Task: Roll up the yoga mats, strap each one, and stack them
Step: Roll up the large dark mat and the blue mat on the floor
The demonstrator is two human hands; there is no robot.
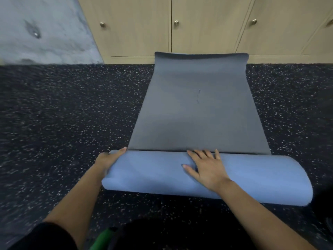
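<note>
A dark rubber floor point(63, 123) flecked with white runs back to a row of pale wooden cabinets point(207, 27) with small round knobs. On the floor lies a yoga mat point(198, 112), grey on its flat upper face, its far end curling up against the cabinets. Its near end is wound into a thick light-blue roll point(153, 174) lying crosswise. The left hand point(110, 159) cups the roll's left end, fingers curved around it. The right hand point(207, 168) lies flat on top of the roll, fingers spread, tips at the seam.
</note>
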